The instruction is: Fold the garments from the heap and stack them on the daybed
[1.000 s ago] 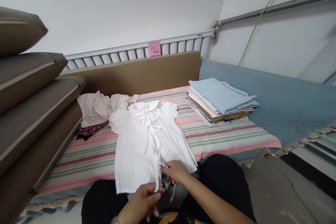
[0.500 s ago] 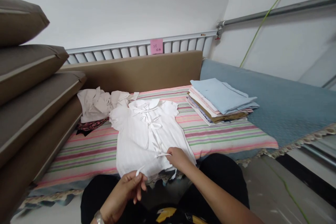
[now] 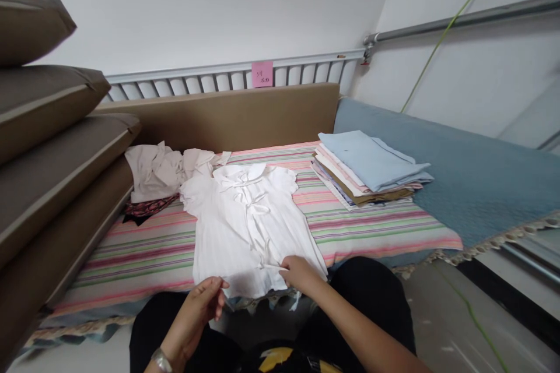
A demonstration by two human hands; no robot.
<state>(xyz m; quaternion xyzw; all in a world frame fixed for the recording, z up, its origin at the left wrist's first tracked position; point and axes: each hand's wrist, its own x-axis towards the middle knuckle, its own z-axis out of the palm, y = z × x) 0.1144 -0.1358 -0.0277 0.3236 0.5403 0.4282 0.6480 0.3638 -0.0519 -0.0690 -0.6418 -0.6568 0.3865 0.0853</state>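
A white short-sleeved blouse (image 3: 245, 221) with a collar and ribbon ties lies face up on the striped sheet (image 3: 371, 227). My right hand (image 3: 297, 273) rests on its lower hem at the right, fingers pinched on a thin white ribbon tie. My left hand (image 3: 203, 298) is at the hem's lower left, fingers curled and pinched on the fabric edge there. Both forearms come in from the bottom, over my dark trousers.
A beige crumpled garment (image 3: 161, 169) and a dark patterned cloth (image 3: 146, 208) lie at the back left. A stack of folded clothes (image 3: 367, 169) sits at the right. Brown cushions (image 3: 48, 145) are piled at the left. A blue blanket (image 3: 472, 175) covers the right side.
My left hand let the ribbon end go slack and moved left to the hem's edge. My right hand stayed at the hem holding the tie. The blouse's lower edge was drawn flatter.
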